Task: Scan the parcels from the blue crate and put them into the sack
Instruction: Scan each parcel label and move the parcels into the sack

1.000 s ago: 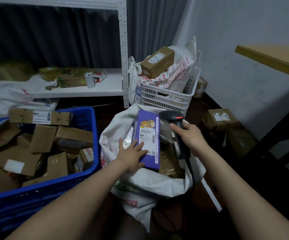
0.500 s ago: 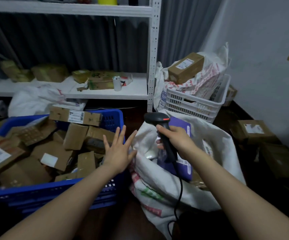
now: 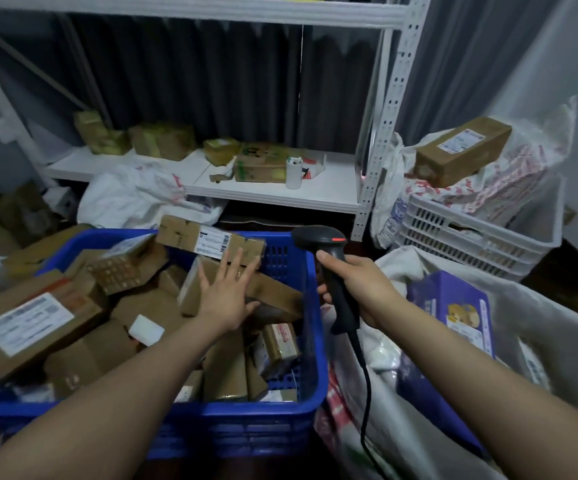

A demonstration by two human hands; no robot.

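Left hand (image 3: 227, 296) hovered, fingers spread flat, over the parcels (image 3: 211, 239) in the blue crate (image 3: 246, 431) at lower left. Right hand (image 3: 367, 289) gripped the scanner (image 3: 318, 238) (cord dangling) mid-frame, beside the sack (image 3: 550, 334) at right.

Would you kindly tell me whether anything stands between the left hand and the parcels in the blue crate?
Nothing visible does: the left hand, fingers spread, is right over the brown parcels at the open top of the blue crate. The right hand holds the barcode scanner off to the side.
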